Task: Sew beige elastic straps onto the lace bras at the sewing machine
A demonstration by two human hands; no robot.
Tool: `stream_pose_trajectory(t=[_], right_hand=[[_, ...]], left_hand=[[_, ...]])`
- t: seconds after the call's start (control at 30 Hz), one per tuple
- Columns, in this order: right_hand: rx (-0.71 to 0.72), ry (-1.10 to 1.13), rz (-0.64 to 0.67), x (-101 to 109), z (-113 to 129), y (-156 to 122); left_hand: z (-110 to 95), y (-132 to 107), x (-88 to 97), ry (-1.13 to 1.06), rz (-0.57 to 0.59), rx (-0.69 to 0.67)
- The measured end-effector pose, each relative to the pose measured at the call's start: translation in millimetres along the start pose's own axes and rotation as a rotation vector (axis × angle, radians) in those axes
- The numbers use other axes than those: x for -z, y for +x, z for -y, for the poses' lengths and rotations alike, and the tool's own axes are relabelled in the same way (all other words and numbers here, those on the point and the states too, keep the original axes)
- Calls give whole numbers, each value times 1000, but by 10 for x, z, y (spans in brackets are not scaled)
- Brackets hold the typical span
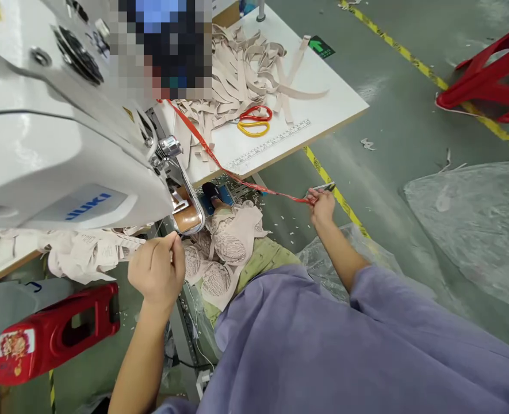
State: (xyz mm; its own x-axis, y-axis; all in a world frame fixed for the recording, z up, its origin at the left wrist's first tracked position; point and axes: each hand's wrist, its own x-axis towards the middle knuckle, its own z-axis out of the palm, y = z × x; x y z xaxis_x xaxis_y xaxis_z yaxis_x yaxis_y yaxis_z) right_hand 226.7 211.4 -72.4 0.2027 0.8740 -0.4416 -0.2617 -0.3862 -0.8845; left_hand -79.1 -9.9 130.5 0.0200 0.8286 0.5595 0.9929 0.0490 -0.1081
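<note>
My left hand [157, 267] is closed in a pinch just below the needle end of the white sewing machine [125, 190]. Whatever its fingertips hold, if anything, is too small to make out. Out to the right, over the floor, my right hand [323, 207] is closed around small metal thread snips [328, 187], partly hidden by the fingers. A red cord [254, 185] stretches from that hand across the table edge towards the machine. Beige lace bras [226, 247] lie on my lap, close to the machine's curved metal arm [189, 215].
Beige fabric strips [237, 69] pile up on the white table [340, 109], beside red-and-yellow-handled scissors [255, 122] and a printed ruler [271, 144]. More beige pieces [85, 253] lie left. Red stools [60, 333] and plastic sheeting [474, 218] are on the floor.
</note>
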Motion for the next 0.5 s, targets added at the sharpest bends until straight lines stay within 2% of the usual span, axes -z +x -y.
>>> stream_pose_trajectory(t=[0.07,0.13,0.2,0.27,0.3,0.33,0.4,0.43,0.5], right_hand=[[12,-13,114,-95,-5,-305],[-7,-30,332,-248,18,-730],[-79,-41,604,-446,75,-1213],[-222,-22,897,-669,167,-1661],[-386,34,1097,-778,220,-1847],[-538,95,1217,-880,275,-2000],[-755,183,1341,-1041,375,-2204],[-795,209,1346,-1097,414,-2262],[-780,238,1330,-1163,465,-2314]], left_hand=[[-35,-3,-6,-11,13,27],[-75,0,-18,-21,31,55],[-117,13,-33,-35,45,80],[-161,33,-41,-49,56,104],[-182,44,-38,-52,62,113],[-202,55,-31,-53,68,119],[-237,71,0,-50,72,119],[-251,76,22,-48,72,116],[-276,78,72,-48,73,108]])
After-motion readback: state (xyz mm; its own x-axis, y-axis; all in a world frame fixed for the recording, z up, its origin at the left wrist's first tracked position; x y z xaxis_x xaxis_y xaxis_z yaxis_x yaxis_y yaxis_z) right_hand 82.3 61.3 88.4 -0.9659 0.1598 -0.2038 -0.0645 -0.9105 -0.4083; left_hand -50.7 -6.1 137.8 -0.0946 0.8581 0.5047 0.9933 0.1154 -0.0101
